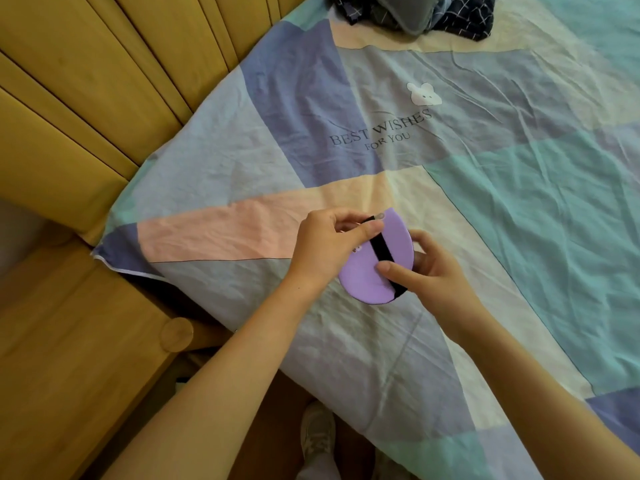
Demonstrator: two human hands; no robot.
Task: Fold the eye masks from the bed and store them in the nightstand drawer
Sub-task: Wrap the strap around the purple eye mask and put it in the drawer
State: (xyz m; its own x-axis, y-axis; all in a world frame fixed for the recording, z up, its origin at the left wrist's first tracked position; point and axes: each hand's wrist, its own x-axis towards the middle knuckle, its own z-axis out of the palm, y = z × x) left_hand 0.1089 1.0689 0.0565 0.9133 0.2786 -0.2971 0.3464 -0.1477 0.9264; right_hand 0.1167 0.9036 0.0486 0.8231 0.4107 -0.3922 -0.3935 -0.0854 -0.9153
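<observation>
A: Purple eye mask (363, 275), folded in half, held just above the bed (519, 220) near its near-left corner. Black strap (382, 252) wrapped across the top face.

B: And furthest left?

A: Wooden nightstand (69, 341) with a round knob (176, 334), tight against the bed's near-left corner. Padded yellow headboard (86, 91) behind it.

B: Then the hands?

A: Left hand (325, 247) curled on the mask's left edge, thumb and forefinger pinching the strap's far end. Right hand (429, 271) gripping the mask from the right, thumb pressed on the top face beside the strap, other fingers tucked underneath.

B: On the bed itself?

A: Patchwork sheet in blue, pink, cream and teal, with "BEST WISHES FOR YOU" printed under a small white mouse (424, 94). At the far edge, a grey eye mask (408, 15) lying on a heap of dark checked cloth (460, 15), well apart from the hands.

B: Closest in?

A: A shoe (317, 433) on the floor between the forearms.
</observation>
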